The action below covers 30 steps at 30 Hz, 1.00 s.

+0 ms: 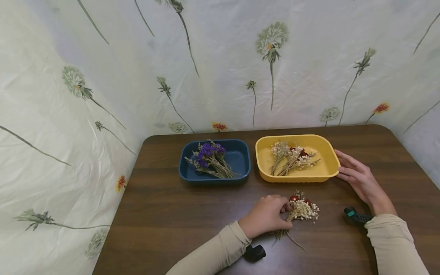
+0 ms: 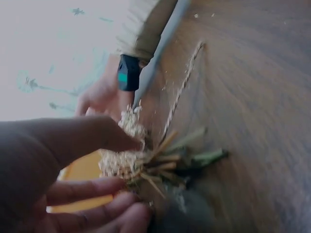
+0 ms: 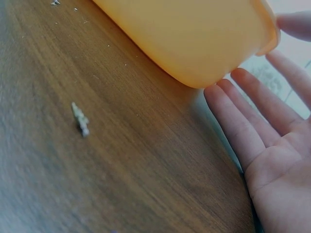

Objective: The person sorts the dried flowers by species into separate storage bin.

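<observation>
My left hand [image 1: 266, 215] pinches a small bunch of dried flowers [image 1: 304, 209] low over the table. White blossoms and red heads point right; the cut stems [image 2: 170, 158] and a twisted cord [image 2: 182, 87] show in the left wrist view. My right hand [image 1: 361, 181] touches the right end of a yellow tray [image 1: 321, 143], its fingers nearly straight against the side and the thumb by the rim [image 3: 269, 29]. More dried flowers [image 1: 292, 158], white and red, lie inside that tray.
A dark blue tray [image 1: 240, 147] stands left of the yellow one and holds a purple dried bunch [image 1: 209, 154]. Small plant bits [image 3: 80, 119] are scattered on the wooden table [image 1: 165, 214]. A dandelion-patterned sheet [image 1: 220, 68] hangs behind and to the left.
</observation>
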Motion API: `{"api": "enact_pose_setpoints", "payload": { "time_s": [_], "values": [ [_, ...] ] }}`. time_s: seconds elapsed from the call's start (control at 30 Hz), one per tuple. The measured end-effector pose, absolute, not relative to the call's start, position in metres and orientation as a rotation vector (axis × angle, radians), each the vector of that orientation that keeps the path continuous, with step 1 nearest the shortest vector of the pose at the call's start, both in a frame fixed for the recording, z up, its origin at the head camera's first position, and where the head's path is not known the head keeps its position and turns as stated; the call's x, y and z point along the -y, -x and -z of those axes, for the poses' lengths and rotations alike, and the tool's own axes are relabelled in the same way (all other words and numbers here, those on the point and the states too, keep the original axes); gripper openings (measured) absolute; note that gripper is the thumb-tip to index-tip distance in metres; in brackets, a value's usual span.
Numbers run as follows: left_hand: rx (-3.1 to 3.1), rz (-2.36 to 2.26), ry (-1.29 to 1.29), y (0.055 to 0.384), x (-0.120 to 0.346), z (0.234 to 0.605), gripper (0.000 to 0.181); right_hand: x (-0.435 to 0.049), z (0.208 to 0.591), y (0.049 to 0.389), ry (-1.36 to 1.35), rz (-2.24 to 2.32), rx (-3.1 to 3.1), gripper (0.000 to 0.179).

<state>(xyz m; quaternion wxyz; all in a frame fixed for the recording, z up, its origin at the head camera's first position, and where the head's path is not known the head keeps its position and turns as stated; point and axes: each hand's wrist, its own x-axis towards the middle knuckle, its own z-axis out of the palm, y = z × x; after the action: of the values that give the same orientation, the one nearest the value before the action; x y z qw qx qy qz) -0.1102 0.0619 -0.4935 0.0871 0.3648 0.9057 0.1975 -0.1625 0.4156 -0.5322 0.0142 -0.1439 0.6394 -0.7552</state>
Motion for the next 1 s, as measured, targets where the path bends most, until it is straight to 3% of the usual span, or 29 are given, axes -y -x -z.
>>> {"api": "enact_pose_setpoints", "payload": {
  "time_s": [0.17, 0.5, 1.0],
  "values": [
    [-2.513, -0.826, -1.115, 0.121, -0.059, 0.497, 0.039, -0.416, 0.532, 0.163, 0.447, 2.360, -1.985, 0.058],
    [-2.373, -0.946, -1.145, 0.124, -0.058, 0.500, 0.028, -0.415, 0.533, 0.163, 0.429, 2.363, -1.980, 0.058],
    [-2.281, -1.074, -1.069, 0.127, -0.055, 0.503, 0.027, -0.415, 0.534, 0.163, 0.451, 2.359, -1.982, 0.057]
  ]
}}
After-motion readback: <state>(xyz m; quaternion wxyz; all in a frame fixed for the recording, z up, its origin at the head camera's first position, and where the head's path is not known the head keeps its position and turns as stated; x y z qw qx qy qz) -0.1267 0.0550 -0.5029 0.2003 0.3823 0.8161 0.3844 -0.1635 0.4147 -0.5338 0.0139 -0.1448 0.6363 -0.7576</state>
